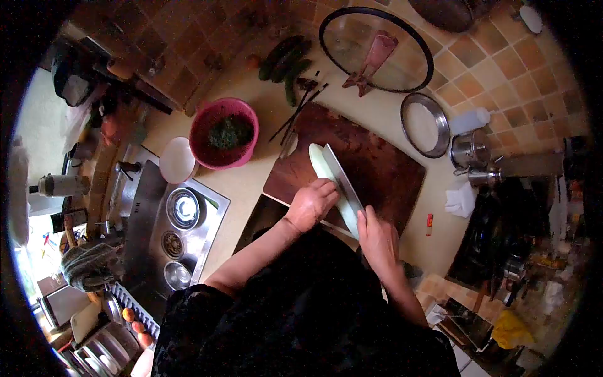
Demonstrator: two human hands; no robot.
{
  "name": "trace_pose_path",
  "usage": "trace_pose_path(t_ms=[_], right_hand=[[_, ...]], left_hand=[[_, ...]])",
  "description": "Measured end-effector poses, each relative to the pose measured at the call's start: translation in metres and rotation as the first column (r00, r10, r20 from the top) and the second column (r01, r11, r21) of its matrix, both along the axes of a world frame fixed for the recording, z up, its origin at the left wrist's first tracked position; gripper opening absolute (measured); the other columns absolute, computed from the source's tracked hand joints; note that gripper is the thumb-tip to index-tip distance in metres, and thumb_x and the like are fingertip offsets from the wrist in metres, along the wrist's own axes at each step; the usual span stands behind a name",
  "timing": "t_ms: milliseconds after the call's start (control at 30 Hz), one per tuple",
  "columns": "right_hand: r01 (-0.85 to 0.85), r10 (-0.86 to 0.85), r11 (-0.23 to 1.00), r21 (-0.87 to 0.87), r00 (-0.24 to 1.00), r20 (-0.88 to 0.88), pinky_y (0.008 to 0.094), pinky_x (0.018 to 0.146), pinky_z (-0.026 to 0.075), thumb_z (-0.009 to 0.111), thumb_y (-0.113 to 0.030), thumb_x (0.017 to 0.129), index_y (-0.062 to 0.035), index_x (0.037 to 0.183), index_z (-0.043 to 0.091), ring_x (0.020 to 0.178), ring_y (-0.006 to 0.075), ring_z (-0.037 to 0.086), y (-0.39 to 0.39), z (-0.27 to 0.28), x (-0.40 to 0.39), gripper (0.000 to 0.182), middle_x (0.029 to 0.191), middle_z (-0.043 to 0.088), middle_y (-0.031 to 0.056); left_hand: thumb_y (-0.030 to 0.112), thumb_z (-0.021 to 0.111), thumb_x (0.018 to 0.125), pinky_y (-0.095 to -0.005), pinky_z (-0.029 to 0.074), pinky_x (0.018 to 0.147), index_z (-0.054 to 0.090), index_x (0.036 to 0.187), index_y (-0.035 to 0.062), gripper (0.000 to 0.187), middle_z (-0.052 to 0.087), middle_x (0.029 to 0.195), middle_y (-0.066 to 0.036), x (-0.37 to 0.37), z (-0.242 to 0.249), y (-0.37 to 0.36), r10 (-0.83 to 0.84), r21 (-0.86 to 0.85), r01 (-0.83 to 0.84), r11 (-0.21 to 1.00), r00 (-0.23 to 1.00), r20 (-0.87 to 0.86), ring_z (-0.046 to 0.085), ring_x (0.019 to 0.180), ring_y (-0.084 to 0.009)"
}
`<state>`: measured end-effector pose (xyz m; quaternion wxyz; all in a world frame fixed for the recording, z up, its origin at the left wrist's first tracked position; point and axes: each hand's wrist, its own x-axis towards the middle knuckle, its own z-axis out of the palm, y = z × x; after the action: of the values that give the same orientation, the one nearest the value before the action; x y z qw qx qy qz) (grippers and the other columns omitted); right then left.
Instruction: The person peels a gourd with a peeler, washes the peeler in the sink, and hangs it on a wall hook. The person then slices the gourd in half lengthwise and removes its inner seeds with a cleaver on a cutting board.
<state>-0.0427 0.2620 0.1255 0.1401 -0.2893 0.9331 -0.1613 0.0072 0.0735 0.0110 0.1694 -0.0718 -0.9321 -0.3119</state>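
A long, pale-green peeled cucumber (319, 161) lies lengthwise on the dark wooden cutting board (389, 169), its near end reaching toward my body. My left hand (312, 204) is closed over its middle, fingers bent on top of it. In my right hand (379, 239) is a kitchen knife (342, 178), gripped at the handle, which the fingers mostly hide. The blade runs along the right side of the cucumber, overlapping it in this view, with the tip near its far end.
Behind the board lie several dark green cucumbers (282, 60) and black chopsticks (292, 116). A pink colander (195, 135) with greens and a white bowl (178, 160) stand left, beside the sink (210, 210). A glass lid (414, 31), metal bowl (406, 129) and red lighter (429, 225) are right.
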Motion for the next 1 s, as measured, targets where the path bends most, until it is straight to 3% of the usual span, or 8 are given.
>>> trace_pose_path(t_ms=[167,267,567,667,767,867,967,1000], right_hand=[[-0.022,0.022,1.0,0.002,0.999,0.041,0.0514,0.061,0.05,0.052,-0.026,0.103,0.001,0.103,0.06,0.071,0.0447,0.065,-0.003,0.001,-0.009,0.028,0.076,0.065,0.0256],[-0.047,0.047,0.999,0.026,0.999,0.006,0.0527,0.058,0.051,0.049,-0.026,0.104,-0.0034,0.104,0.06,0.067,0.0411,0.067,-0.007,-0.003,-0.011,0.025,0.073,0.067,0.0217],[-0.089,0.089,0.996,-0.001,0.993,0.072,0.0543,0.067,0.053,0.046,-0.025,0.103,0.0004,0.108,0.06,0.079,0.0437,0.068,-0.045,-0.006,-0.034,0.029,0.082,0.068,0.0252],[-0.094,0.085,0.993,0.076,0.989,0.121,0.0542,0.069,0.054,0.045,-0.024,0.103,0.0005,0.11,0.06,0.081,0.0448,0.068,-0.067,0.006,-0.04,0.03,0.085,0.069,0.0253],[-0.132,0.129,0.991,0.026,0.989,0.073,0.0546,0.073,0.054,0.044,-0.025,0.103,0.0006,0.114,0.06,0.084,0.0459,0.068,-0.072,-0.018,-0.047,0.032,0.088,0.069,0.0263],[-0.084,0.066,0.993,0.085,0.978,0.196,0.0557,0.078,0.05,0.044,-0.027,0.104,0.0013,0.112,0.059,0.092,0.0484,0.064,-0.068,-0.009,-0.05,0.033,0.098,0.068,0.0283],[-0.067,0.03,0.988,0.14,0.968,0.249,0.0556,0.077,0.05,0.044,-0.029,0.104,0.0004,0.112,0.058,0.092,0.0483,0.064,-0.046,0.016,-0.048,0.034,0.097,0.068,0.0282],[-0.034,-0.023,0.986,0.16,0.941,0.338,0.0551,0.076,0.05,0.044,-0.032,0.104,0.0,0.113,0.058,0.09,0.0481,0.064,-0.036,0.024,-0.045,0.036,0.095,0.068,0.0279]], left_hand=[[0.014,0.063,0.077,-0.0376,0.055,0.075,0.064,0.087,0.0074,0.012,0.059,0.095,-0.007,-0.002,0.003,0.004,0.041,0.009,-0.04,0.999,0.998,-0.057,0.06,0.096,-0.0274],[0.013,0.063,0.076,-0.0379,0.055,0.075,0.063,0.086,0.0074,0.011,0.058,0.095,-0.008,-0.001,0.002,0.005,0.046,0.036,-0.043,0.998,0.996,-0.074,0.06,0.097,-0.0279],[0.01,0.068,0.075,-0.0402,0.058,0.078,0.067,0.094,0.0063,0.019,0.064,0.106,-0.009,0.005,0.002,0.004,0.04,0.019,-0.041,0.999,0.998,0.038,0.063,0.102,-0.031],[0.012,0.064,0.075,-0.0386,0.055,0.074,0.066,0.091,0.0052,0.017,0.058,0.094,-0.007,0.003,-0.001,0.006,0.081,0.047,-0.076,0.996,0.991,-0.108,0.06,0.094,-0.0282],[0.011,0.067,0.074,-0.0418,0.057,0.075,0.068,0.094,0.0065,0.02,0.063,0.103,-0.008,0.006,-0.003,0.005,0.074,0.038,-0.073,0.997,0.997,-0.026,0.062,0.1,-0.031],[0.012,0.066,0.074,-0.0421,0.057,0.074,0.067,0.094,0.0067,0.021,0.063,0.101,-0.008,0.006,0.002,0.008,0.112,0.039,-0.113,0.993,0.993,0.019,0.062,0.098,-0.0312],[0.013,0.064,0.075,-0.0421,0.057,0.074,0.068,0.095,0.0076,0.022,0.063,0.101,-0.007,0.003,0.002,0.011,0.125,0.033,-0.127,0.991,0.99,0.059,0.062,0.098,-0.0311],[0.013,0.064,0.074,-0.042,0.057,0.074,0.068,0.097,0.0094,0.024,0.063,0.103,-0.007,0.002,0.007,0.011,0.126,0.017,-0.128,0.992,0.99,0.069,0.062,0.098,-0.0307]])
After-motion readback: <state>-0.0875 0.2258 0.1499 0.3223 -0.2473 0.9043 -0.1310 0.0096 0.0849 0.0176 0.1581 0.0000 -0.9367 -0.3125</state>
